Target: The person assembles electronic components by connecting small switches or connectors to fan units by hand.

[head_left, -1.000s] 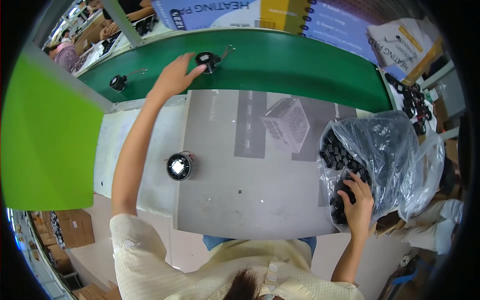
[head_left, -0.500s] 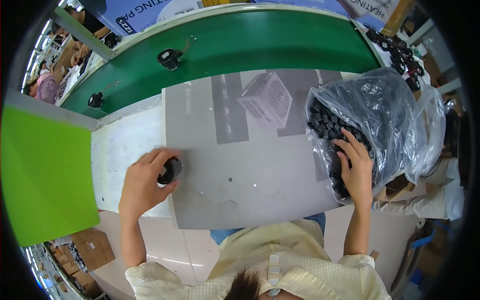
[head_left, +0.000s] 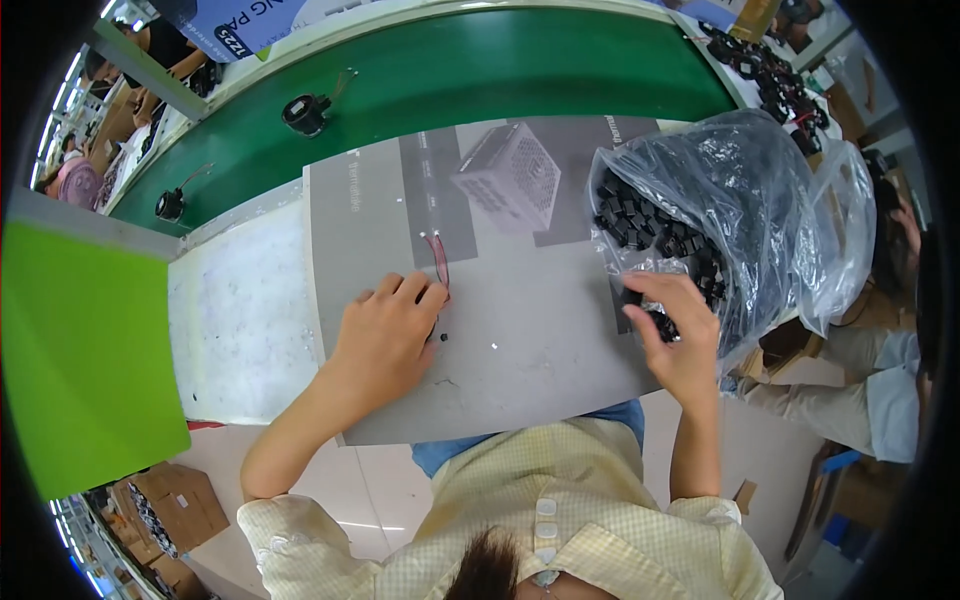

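My left hand (head_left: 388, 335) lies closed on the grey cardboard sheet (head_left: 540, 370), left of its middle. Its back covers most of a round black motor-like part; red and dark wires (head_left: 440, 258) with white plugs stick out beyond the fingers. At the right, my right hand (head_left: 680, 330) pinches a small black block (head_left: 631, 297) between thumb and fingers, just at the mouth of a clear plastic bag (head_left: 770, 200). Inside that bag lies a heap of similar black blocks (head_left: 630, 212).
A green conveyor belt (head_left: 480, 70) runs behind the cardboard, carrying two black motor-like parts (head_left: 304, 114) with wires. A bright green panel (head_left: 90, 340) stands at the left. More wired black parts (head_left: 765, 75) pile up at the far right. Other people work nearby.
My left hand has carried the round black part rightward onto the cardboard, its wires now showing. The right hand has drawn back from the heap with one black block. The view has shifted slightly.
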Tool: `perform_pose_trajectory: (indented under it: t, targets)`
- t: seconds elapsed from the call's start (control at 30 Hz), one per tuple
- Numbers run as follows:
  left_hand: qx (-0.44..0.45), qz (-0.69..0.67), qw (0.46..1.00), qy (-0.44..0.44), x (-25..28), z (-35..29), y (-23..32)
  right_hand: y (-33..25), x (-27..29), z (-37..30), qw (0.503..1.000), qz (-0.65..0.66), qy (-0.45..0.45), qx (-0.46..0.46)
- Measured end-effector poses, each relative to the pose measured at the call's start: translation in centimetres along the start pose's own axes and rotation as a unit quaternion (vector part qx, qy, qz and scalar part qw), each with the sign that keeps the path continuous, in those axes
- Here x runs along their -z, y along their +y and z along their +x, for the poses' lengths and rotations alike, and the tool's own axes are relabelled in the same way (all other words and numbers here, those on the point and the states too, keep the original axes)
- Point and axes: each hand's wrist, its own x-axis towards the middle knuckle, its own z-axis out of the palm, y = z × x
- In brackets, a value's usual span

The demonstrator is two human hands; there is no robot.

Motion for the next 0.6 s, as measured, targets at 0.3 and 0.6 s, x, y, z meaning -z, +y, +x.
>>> perform_pose_trajectory:
  t: [0.3, 0.6]
  targets:
    - [-0.049, 0.050, 0.997, -0.043, -0.5, 3.9, 0.4, -1.1, -2.8, -1.2, 0.970, 0.208, -0.058, -0.111]
    - [-0.052, -0.206, 0.973, -0.086, 0.2, 7.2, 0.8, -1.0, -5.6, 0.4, 0.818, 0.526, -0.008, -0.233]
